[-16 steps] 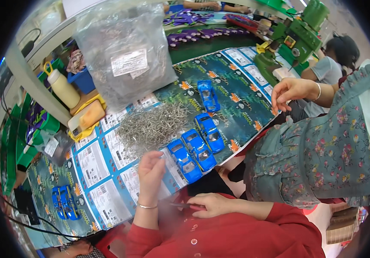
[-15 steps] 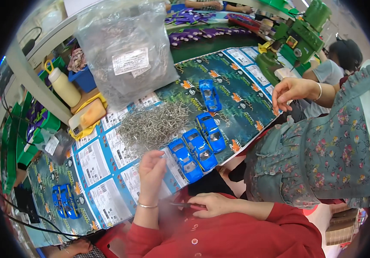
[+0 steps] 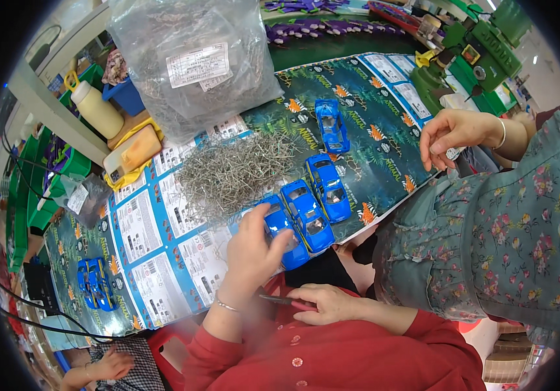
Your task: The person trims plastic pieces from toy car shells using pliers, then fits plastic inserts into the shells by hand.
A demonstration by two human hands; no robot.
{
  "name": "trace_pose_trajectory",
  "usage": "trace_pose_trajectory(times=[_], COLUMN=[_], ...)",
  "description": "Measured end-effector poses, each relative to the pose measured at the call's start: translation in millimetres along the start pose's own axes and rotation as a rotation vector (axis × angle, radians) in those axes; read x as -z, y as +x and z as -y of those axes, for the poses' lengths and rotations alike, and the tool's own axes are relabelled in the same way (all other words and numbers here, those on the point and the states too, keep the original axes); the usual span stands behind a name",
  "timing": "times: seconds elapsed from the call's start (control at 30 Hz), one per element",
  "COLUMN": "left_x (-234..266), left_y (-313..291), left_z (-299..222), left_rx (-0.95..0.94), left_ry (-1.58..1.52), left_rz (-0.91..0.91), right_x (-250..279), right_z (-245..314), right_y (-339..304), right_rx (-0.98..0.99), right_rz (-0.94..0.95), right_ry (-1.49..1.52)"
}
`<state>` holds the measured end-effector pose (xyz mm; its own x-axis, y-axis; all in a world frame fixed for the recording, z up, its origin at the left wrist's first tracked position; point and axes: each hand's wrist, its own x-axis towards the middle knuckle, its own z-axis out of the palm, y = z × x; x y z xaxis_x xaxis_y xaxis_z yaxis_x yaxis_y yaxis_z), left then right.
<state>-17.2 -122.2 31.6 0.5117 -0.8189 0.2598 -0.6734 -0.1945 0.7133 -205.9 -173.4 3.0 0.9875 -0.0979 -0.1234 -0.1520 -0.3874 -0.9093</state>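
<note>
At the far left, two blue toy cars with glossy bodies [image 3: 95, 285] lie side by side on the printed sheet. Next comes a loose heap of thin silver metal pins [image 3: 231, 171]. Just below it, the left hand [image 3: 254, 253] has moved from beside the nearest blue plastic toy car [image 3: 280, 220] to partly over it, thumb spread wide from the fingers; I can't tell whether they touch. I'd judge that puts the car within grasp. It sits leftmost in a close row of three. Right of that, the right hand [image 3: 327, 305] is closed around slim red-handled pliers [image 3: 301, 304], near the red shirt.
</note>
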Motion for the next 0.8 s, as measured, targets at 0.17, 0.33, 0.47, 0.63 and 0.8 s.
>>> trace_pose_trajectory(times=[0.17,0.33,0.47,0.63,0.8], left_x=[-2.4,0.9,12.7,42.4,47.6], left_y=[6.7,4.6,1.8,-27.7,-56.9], left_z=[-20.9,-10.4,19.6,35.6,52.1], left_rx=[0.117,0.104,0.464,0.484,0.454], left_ry=[0.297,0.117,-1.220,-1.694,-1.567], left_rz=[0.136,0.031,-0.091,-0.253,-0.342], right_x=[7.9,15.7,26.0,41.9,37.1], right_z=[1.0,3.4,7.3,28.0,37.2], right_y=[-8.8,-21.0,-20.0,-1.1,16.4], right_rx=[0.020,0.009,0.026,-0.094,-0.087], right_rz=[-0.040,-0.060,-0.076,0.007,0.063], right_ry=[0.061,0.098,0.156,0.235,0.264])
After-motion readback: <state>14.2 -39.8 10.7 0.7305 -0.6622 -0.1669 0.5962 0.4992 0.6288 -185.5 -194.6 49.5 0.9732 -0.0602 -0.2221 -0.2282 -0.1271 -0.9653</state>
